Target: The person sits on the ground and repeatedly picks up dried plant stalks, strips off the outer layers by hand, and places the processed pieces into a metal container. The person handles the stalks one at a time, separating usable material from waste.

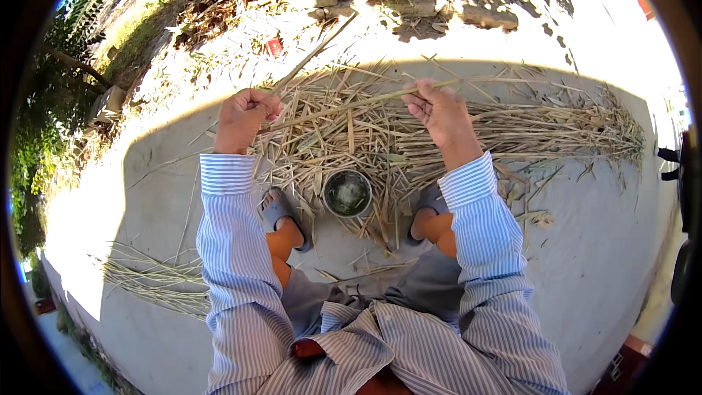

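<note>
My left hand [243, 118] is closed around one end of a long dry reed stalk [344, 104]. My right hand [439, 113] pinches the same stalk further along, near its other end. The stalk runs between the two hands, slightly tilted, above a heap of dry straw and stalks [512, 128] spread over the concrete ground. A small round metal cup [347, 193] with dark contents stands on the ground between my sandalled feet, below the hands.
A second, smaller bundle of stalks [150, 278] lies at the lower left. Stone blocks [409, 6] and dry litter line the far edge. A small red packet [274, 47] lies in the sunlit dirt. Green plants [44, 117] grow at the left.
</note>
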A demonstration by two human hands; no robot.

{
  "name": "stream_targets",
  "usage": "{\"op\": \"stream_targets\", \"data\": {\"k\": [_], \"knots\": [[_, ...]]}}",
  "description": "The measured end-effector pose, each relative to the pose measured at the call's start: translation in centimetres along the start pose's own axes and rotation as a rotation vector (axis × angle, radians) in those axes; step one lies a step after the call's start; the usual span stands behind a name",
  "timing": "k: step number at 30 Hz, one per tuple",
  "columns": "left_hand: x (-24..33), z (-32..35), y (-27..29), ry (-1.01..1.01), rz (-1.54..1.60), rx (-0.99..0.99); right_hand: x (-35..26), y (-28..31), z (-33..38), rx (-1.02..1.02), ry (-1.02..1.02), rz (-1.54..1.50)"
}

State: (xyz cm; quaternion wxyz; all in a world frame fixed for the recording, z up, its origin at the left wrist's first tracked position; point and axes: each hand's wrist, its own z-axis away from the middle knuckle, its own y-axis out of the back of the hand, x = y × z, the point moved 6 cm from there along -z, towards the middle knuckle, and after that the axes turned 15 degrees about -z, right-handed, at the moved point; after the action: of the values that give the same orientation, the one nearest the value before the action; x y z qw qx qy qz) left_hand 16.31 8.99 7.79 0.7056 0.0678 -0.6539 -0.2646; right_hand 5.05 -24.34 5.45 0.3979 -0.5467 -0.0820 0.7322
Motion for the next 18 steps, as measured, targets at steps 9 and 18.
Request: {"op": "stream_targets", "data": {"k": [9, 18], "knots": [[9.3, 4.3, -4.2, -0.782, -1.007, 0.49, 2.0, -1.0, -1.6, 0.084, 0.014, -0.019], [6.3, 3.1, 2.6, -0.577, -1.103, 0.361, -0.6, 1.2, -3.4, 0.145, 0.033, -0.193]]}}
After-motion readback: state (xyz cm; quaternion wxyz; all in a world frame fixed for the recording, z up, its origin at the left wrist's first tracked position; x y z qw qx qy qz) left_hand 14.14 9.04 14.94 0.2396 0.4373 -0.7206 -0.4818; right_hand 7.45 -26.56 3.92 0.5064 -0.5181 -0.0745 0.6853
